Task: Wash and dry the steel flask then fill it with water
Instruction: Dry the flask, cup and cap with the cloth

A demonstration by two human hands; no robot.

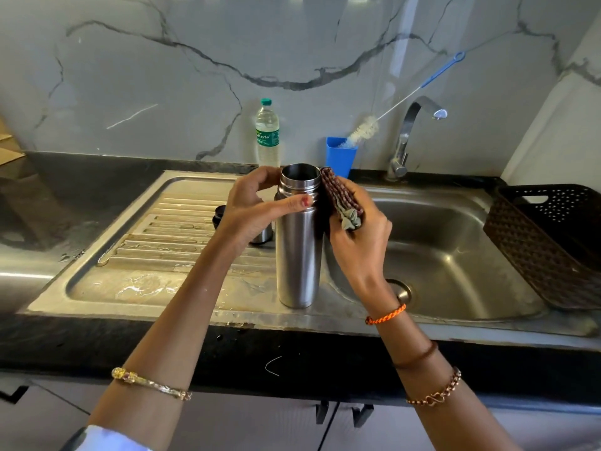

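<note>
Two hands work on one steel flask (298,242), which stands upright and uncapped on the wet steel ledge between the ribbed drainboard (182,229) and the sink basin (448,255), near the front edge of the counter (227,349). From the head view, the left hand (257,206) wraps the flask's neck, thumb across the front just under the threads and fingers curled behind, so this grip sits high, with the whole body of the flask below it. The right hand (361,236) is clamped on a folded cloth (341,203) and presses it against the flask's right shoulder; the flask lies left of that grip, touching the cloth.

Risk, as I judge it: the ledge is wet and narrow, and a sideways push from the cloth against a hold so high could tip or slide the base into the basin. A slick neck could also slip through the fingers. The cap (220,216), partly hidden behind the left hand on the drainboard, could get knocked.
</note>
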